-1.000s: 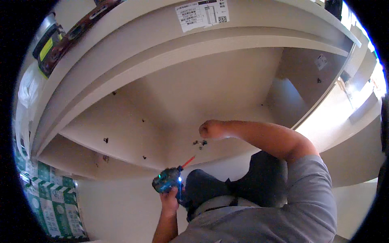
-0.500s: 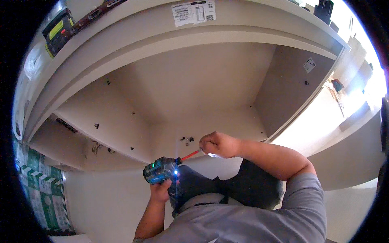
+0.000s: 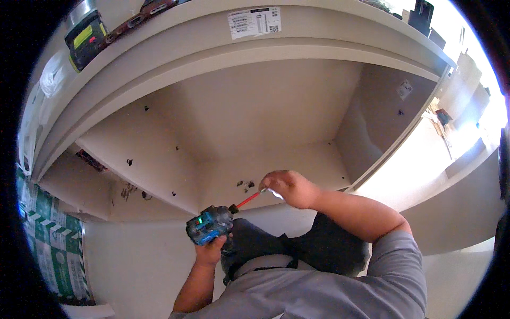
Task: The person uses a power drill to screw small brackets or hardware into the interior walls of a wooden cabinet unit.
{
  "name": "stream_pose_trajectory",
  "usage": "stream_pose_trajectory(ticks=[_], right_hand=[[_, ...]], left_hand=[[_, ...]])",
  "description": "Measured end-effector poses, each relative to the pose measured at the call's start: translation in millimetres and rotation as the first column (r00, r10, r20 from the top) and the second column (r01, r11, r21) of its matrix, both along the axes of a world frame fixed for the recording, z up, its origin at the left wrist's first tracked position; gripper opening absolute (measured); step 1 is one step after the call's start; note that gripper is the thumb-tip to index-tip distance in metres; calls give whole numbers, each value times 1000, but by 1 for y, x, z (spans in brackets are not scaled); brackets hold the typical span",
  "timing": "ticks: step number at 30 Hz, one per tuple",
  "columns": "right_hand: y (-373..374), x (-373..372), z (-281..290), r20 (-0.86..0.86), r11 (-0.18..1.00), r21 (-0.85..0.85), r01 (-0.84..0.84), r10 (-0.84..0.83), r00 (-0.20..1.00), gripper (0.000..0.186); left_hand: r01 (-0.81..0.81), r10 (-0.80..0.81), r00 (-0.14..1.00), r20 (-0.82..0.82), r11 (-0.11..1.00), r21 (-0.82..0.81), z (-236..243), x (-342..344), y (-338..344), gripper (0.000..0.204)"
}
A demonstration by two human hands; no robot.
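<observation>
My left hand (image 3: 211,251) grips the handle of a blue cordless driver (image 3: 209,225) with a lit green light. A long red bit (image 3: 248,200) sticks out of it toward the upper right. My right hand (image 3: 289,188) is closed around the tip of that bit, pinching something small and pale there. Both hands hover over the bottom panel of an open beige cabinet (image 3: 249,122). A few small dark screws (image 3: 247,185) lie on the panel just left of my right hand.
Cabinet side panels carry small dark fittings (image 3: 129,161). A white label (image 3: 254,22) sits on the cabinet's top edge. A black-and-yellow tool (image 3: 85,38) lies at the upper left. Green-and-white packaging (image 3: 50,244) lies at the left. My dark trousers (image 3: 297,250) are below.
My right hand came back from deeper in the cabinet to the tip of the bit. The driver stayed in my left hand, and the view shifted slightly.
</observation>
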State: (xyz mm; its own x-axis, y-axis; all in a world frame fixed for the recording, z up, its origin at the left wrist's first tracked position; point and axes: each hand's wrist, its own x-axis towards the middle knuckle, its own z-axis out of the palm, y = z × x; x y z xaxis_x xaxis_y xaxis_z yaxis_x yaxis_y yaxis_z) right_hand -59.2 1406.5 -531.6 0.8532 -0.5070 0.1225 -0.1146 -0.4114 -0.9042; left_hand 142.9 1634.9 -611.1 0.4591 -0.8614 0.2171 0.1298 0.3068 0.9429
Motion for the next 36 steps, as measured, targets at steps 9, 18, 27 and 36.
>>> stream_pose_trajectory(ticks=[9, 18, 27, 36], right_hand=[[-31, -19, 11, -7, 846, 533, 9, -6, 1000, 29], [-21, -17, 23, 102, 799, 592, -108, 59, 993, 30], [-3, -8, 19, 100, 878, 460, -132, 96, 990, 32], [6, -9, 14, 166, 917, 395, -61, -5, 986, 30]], left_hand=[[35, -30, 961, -275, 999, 12, -23, 3, -4, 44], [57, -50, 970, -239, 998, 23, -26, 3, -3, 49], [86, -84, 973, -217, 996, 1, -17, -2, -11, 50], [149, -140, 978, -155, 988, 49, -23, 4, -21, 50]])
